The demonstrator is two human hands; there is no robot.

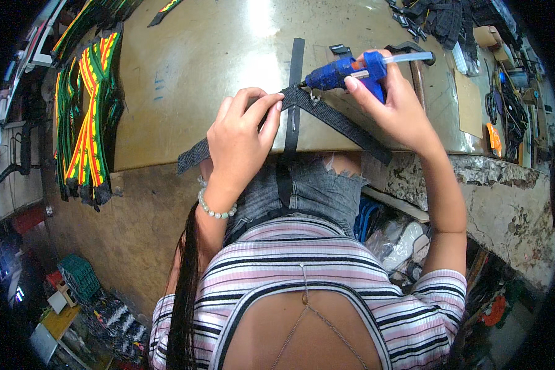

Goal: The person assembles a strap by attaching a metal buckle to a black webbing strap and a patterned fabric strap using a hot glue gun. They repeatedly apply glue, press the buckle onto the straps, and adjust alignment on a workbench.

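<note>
In my right hand (391, 102) is a blue hot glue gun (336, 74) with a clear glue stick poking out of its back. Its nozzle points left, at the spot where black webbing straps (348, 123) meet near the table's front edge. My left hand (243, 120) pinches the strap at that joint between thumb and fingers. One strap slants down left beneath this hand, another slants down right. A narrower black strip (296, 61) runs straight through the joint toward me, with a pale streak on it below the crossing.
Bundles of red, yellow and green patterned straps (86, 117) hang over the table's left edge. Black buckles and straps (435, 24) are heaped at the far right. A cardboard piece (468, 105), an orange-handled tool (494, 139) and other tools lie along the right side of the metal-topped table (185, 74).
</note>
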